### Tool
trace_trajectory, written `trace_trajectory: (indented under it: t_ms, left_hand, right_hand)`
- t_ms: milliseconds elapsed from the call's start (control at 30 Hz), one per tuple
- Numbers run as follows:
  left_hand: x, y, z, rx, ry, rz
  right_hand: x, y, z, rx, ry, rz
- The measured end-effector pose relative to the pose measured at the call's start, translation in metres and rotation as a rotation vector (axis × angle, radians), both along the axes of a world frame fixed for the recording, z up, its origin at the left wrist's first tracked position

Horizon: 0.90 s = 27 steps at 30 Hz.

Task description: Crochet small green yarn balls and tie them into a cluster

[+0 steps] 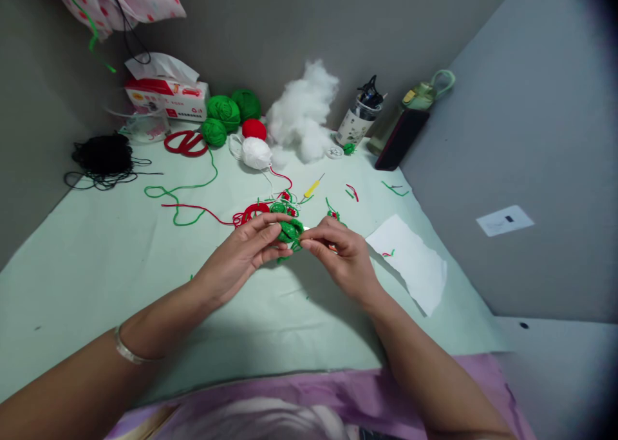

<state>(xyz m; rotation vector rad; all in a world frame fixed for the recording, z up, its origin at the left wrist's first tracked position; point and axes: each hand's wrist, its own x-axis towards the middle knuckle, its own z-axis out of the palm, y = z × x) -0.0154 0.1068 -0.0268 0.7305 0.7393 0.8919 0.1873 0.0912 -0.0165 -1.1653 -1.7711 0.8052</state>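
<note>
My left hand (248,253) is closed on a small green crocheted piece (290,231), with thumb and fingers around its left side. At the right edge of that piece, my right hand (345,256) pinches thumb and forefinger together. What lies between those fingertips is too small to make out. Just beyond the hands are a loop of red yarn (255,212) and small red and green crocheted bits (290,203). A crochet hook with a yellow handle (313,188) rests on the table behind them.
Green yarn balls (223,112), a white yarn ball (256,153), red-handled scissors (186,143) and white stuffing (306,115) line the back. Black yarn (103,155) lies left. A pen cup (357,121), bottle (393,121) and phone (403,139) stand right, near torn paper (412,266).
</note>
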Motion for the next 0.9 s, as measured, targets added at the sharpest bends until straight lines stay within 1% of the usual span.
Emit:
trace_trajectory:
  t_ms: [100,233,367,467,600,733,800,900]
  left_hand:
    - [-0.003,0.001,0.003,-0.006,0.001,-0.033]
    - [-0.004,0.002,0.005,-0.009,-0.012,-0.043]
    - [-0.002,0.001,0.002,-0.013,-0.046,-0.048]
    - [-0.001,0.0,-0.002,0.0,-0.057,-0.063]
    - [-0.002,-0.001,-0.003,0.003,-0.05,-0.078]
    - [-0.002,-0.001,-0.001,0.004,-0.033,-0.079]
    - [-0.003,-0.001,0.0,0.013,-0.022,-0.076]
    - [-0.004,0.001,0.001,0.018,0.015,-0.053]
  right_hand:
    - [0.002,0.002,0.002,-0.036,0.064,-0.012]
    - [0.004,0.004,0.003,-0.144,0.16,0.011]
    - [0.001,0.004,0.003,-0.254,0.287,0.037]
    - [-0.003,0.004,0.003,-0.287,0.34,0.022]
    - [-0.006,0.003,0.002,-0.25,0.335,-0.004]
    - [-0.001,0.005,0.004,-0.218,0.279,0.013]
    - [0.005,0.006,0.006,-0.223,0.228,0.055]
    - [0.013,0.008,0.009,-0.254,0.155,0.157]
